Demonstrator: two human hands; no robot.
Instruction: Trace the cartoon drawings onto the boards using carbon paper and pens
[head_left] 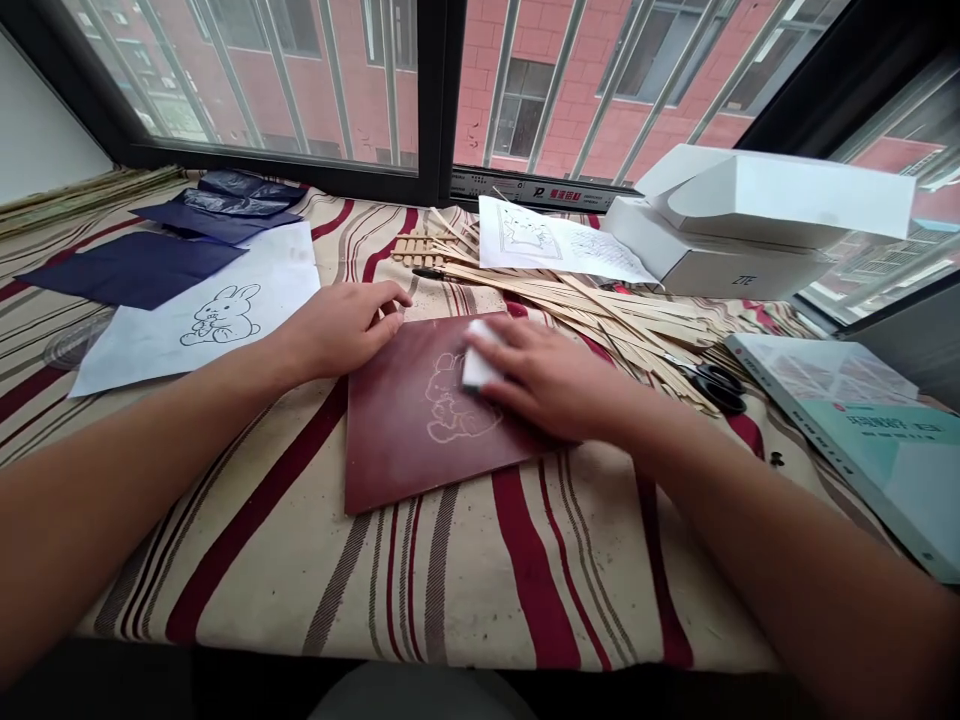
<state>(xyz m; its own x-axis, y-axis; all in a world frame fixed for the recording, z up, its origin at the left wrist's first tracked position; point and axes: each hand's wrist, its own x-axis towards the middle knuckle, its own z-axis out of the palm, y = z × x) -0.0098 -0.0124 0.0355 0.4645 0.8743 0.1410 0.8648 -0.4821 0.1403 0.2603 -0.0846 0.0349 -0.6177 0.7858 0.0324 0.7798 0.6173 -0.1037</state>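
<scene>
The step in hand looks to be rubbing: the right hand (544, 375) presses a small white block (478, 365) to the face of a dark red board (390, 450). The block and fingertips are blurred, so the hand is probably in motion. It is closed on the block, fingers along the top, and covers the right part of a pale rabbit outline (454, 425) on the board.

The board lies flat on the striped cloth (262, 590), in front of the person and between the two hands. The left hand (341, 325) is at its upper left corner, fingers loosely bent and part open, with nothing seen in its grasp; whether the thumb bears on the board or only sits beside it, I cannot tell.

To the left lies a white sheet (161, 355) with a similar rabbit in dark line, partly under blue sheets (142, 270).

The next move, as I judge it, calls for even pressure with the block held flat, the left hand steadying the corner, and the right hand lifted enough to check the lines beneath.
</scene>
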